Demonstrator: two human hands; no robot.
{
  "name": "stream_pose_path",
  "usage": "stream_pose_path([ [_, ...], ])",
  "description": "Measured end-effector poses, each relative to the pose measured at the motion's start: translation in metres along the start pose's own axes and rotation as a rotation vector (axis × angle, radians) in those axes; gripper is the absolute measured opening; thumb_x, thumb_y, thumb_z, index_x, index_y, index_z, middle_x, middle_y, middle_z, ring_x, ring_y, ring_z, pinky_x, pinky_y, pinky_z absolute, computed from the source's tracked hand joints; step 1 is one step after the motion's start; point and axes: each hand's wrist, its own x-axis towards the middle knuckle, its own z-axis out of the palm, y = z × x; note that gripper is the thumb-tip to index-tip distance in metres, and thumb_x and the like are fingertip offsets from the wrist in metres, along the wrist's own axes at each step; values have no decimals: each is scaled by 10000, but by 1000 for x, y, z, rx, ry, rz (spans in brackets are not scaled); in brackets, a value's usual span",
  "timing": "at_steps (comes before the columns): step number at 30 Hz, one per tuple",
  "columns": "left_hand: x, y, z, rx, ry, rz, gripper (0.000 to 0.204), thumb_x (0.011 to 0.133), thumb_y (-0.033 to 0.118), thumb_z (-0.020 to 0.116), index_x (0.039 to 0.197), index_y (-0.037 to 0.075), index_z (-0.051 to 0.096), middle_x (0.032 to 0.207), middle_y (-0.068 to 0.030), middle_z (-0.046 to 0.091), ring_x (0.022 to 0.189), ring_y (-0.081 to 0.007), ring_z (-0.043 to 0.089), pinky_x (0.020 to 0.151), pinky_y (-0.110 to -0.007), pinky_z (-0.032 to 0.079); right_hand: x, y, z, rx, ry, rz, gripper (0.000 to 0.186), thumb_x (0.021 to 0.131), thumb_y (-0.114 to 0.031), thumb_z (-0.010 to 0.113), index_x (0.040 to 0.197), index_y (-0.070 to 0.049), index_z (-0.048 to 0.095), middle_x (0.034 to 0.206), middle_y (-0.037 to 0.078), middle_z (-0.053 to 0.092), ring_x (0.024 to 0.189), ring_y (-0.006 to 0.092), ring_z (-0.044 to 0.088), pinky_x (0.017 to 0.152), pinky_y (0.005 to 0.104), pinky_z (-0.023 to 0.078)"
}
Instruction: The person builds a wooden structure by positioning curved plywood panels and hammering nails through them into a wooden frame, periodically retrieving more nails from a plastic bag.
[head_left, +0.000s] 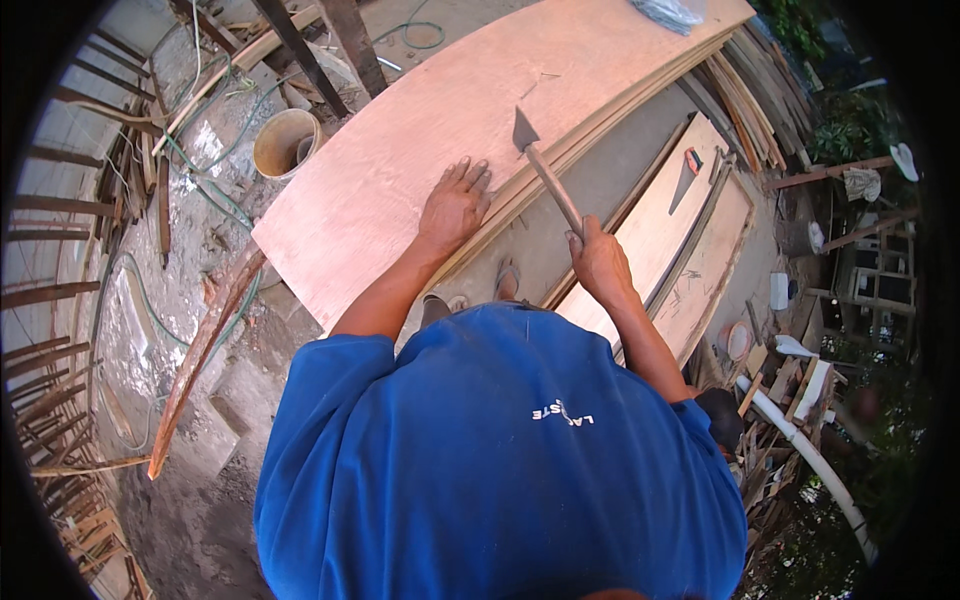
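Observation:
A stack of pinkish plywood sheets [400, 120] stretches ahead of me, running from near left to far right. Flat on its top sheet lies my left hand [455, 203], open, close to the right edge. My right hand [600, 263] is wrapped around the wooden handle of a hammer [555, 185]. Its dark metal head is over the edge of the stack, to the right of my left hand; whether it touches the wood I cannot tell. A few nails [545, 76] lie on the top sheet farther off.
To the right, a handsaw [685, 180] rests on another plywood panel [650, 215], with loose nails [690, 275] on the neighbouring board. A bucket [285, 145], a green hose [215, 190] and a long timber [205, 355] are at left. Scrap lumber [750, 95] is piled at far right.

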Motion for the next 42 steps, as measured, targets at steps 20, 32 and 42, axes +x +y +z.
stream_pose_path([
  [20, -25, 4, -19, -117, -60, 3, 477, 888, 141, 664, 1321, -59, 663, 1504, -220, 573, 1452, -413, 479, 1245, -493, 353, -20, -43, -52, 479, 518, -75, 229, 1046, -177, 638, 1173, -3, 561, 810, 188, 652, 687, 272, 658, 632, 382, 518],
  [32, 5, -11, -25, -115, -38, 77, 464, 917, 153, 625, 1329, -57, 662, 1515, -218, 564, 1459, -393, 473, 1254, -475, 340, -15, 6, -18, 225, 351, 30, 244, 1030, -175, 621, 1199, -13, 552, 765, 297, 664, 749, 474, 711, 668, 548, 532],
  [42, -15, -14, -12, -105, -3, 118, 475, 885, 157, 672, 1309, -59, 671, 1498, -211, 581, 1446, -365, 499, 1254, -459, 352, -8, 4, 22, 43, -59, 111, 262, 994, -160, 632, 1181, 9, 563, 873, 364, 673, 886, 557, 674, 803, 619, 522],
])
